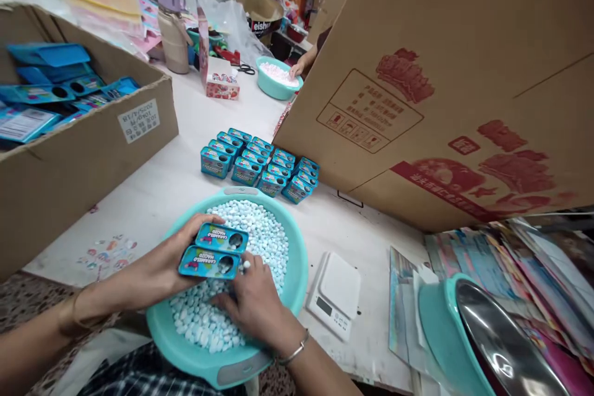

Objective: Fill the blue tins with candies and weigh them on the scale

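My left hand is closed around two small blue candy boxes, held side by side over the basin with their round holes facing up. Pale candies show inside the holes. Beside the boxes' right ends, my right hand has its fingers curled over some pale blue-white candies, one of them visible at the fingertips. A turquoise basin full of these candies lies beneath both hands. Just behind it, several rows of matching blue boxes stand on the white table.
At left is a cardboard carton of blue packaging. A large carton leans in from the right. A white scale sits right of the basin. Beyond, another person's hand touches a second basin.
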Motion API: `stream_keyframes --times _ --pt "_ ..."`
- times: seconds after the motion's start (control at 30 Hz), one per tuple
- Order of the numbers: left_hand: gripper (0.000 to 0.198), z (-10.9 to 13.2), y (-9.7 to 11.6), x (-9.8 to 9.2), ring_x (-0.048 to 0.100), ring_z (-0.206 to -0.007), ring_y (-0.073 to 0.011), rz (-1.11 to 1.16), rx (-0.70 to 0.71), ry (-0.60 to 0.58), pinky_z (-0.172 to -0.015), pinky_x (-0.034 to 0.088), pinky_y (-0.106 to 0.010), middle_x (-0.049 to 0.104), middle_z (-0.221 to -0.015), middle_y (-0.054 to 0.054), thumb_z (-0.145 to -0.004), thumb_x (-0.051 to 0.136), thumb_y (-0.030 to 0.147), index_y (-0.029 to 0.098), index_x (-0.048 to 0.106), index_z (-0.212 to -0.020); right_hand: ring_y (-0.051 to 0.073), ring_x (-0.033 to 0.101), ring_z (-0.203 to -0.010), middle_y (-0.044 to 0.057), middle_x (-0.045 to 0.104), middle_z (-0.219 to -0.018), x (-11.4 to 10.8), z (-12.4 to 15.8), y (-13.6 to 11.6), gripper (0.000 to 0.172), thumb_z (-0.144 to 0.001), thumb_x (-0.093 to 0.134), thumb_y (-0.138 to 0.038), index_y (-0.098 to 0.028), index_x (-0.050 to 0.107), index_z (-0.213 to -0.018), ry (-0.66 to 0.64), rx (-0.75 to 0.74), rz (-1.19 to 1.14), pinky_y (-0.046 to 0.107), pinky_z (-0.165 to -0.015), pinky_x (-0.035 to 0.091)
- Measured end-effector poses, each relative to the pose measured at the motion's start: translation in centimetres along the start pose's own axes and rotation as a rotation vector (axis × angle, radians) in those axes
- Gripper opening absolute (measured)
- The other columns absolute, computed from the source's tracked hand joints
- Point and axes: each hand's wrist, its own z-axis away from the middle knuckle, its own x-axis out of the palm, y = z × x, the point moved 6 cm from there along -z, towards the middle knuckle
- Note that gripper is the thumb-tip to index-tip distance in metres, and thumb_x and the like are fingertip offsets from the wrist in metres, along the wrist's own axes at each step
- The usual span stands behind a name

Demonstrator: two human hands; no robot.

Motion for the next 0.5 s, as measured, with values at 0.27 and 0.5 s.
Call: stream_keyframes --times 0.27,0.5 --pt "0.105 0.9 -3.5 0.3 0.072 -0.143 -0.0441 0.228 -0.065 -0.03 -0.121 0.06 -0.052 0.074 -0.157 -0.009 -0.076 0.096 0.035 0.036 0.05 -0.17 0.015 0.059 -0.072 0.0 0.068 -0.087 -3.0 0.2 4.7 0.024 -0.096 0.08 -0.046 -0.023 0.077 -0.097 0.236 0.357 -0.873 0.025 -0.062 0.043" --pt "0.095 0.7 -0.7 1.8 0.07 -0.146 -0.0408 0.194 0.042 -0.011 -0.125 0.059 -0.054 0.068 -0.162 -0.012 -0.084 0.094 0.037 0.033 0.05 -0.168 0.01 0.064 -0.062 -0.002 0.075 -0.086 -4.8 1.1 4.1 0.043 -0.069 0.106 -0.04 -0.025 0.079 -0.099 0.476 0.63 -1.816 0.019 -0.051 0.048"
